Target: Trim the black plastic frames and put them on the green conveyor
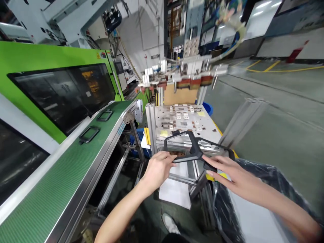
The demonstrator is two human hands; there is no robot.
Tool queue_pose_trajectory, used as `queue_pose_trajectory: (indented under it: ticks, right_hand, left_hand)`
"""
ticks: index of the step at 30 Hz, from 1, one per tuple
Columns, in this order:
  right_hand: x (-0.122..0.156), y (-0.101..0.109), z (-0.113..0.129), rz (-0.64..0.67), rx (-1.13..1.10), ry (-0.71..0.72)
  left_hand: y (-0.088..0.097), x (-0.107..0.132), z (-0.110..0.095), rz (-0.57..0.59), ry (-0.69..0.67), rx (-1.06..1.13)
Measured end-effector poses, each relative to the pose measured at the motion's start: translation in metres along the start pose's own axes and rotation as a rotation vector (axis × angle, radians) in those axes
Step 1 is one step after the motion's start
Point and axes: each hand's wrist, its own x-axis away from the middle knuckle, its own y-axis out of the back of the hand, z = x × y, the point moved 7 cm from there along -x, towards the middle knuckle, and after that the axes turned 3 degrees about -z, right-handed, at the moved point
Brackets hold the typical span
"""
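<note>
Both arms reach out — the left hand (159,167) pinches the black plastic frame (188,143) by its near edge, in front of the metal table (206,130). The right hand (227,172) lies straight-fingered over its other end, hiding part — I cannot tell if it grips.

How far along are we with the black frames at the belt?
Done: nothing clear; no frames show in the bag-lined bin. In hand: left hand and right hand both grip one joined black frame pair, beside the bin. Left: two more frames lie on the green belt, untouched.
</note>
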Motion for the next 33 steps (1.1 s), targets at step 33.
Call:
queue_pose_trajectory:
  ticks: [33]
  right_hand:
    - [-0.184, -0.090, -0.088, -0.142, 0.332, 0.015]
  left_hand:
    - [-0.194, -0.309, 0.181, 0.377, 0.410, -0.238]
